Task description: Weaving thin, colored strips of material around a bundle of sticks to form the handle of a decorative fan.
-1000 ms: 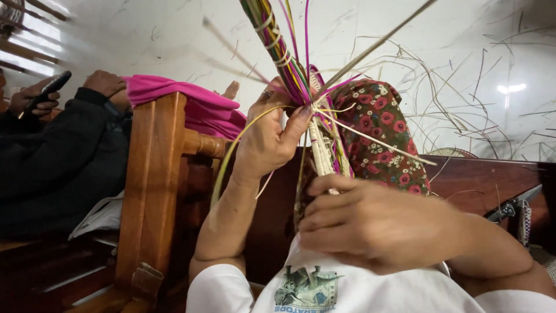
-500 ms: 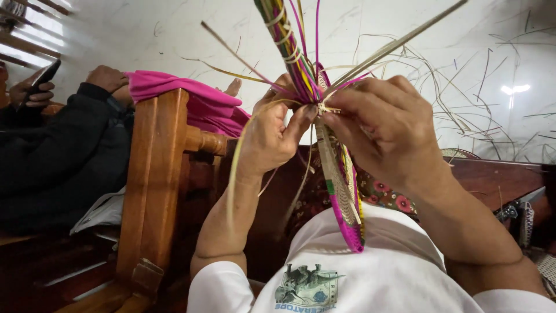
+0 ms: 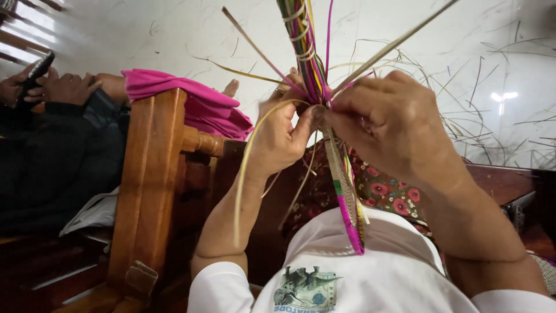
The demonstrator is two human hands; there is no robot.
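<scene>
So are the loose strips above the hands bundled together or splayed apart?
Splayed. Above both hands, the strips fan out in several directions, though a core bunch is bound with pale wraps; the woven band hangs below.

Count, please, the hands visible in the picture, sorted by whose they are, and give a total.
Weaver's own hands: 2, left hand and right hand, both on the coloured woven strip.
Other person's hands: 2, one holding a dark phone.
Total: 4

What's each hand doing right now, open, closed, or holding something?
Left hand: closed, pinching the woven strip bundle where the strips meet.
Right hand: closed, fingers gripping the same bundle from the other side.
</scene>
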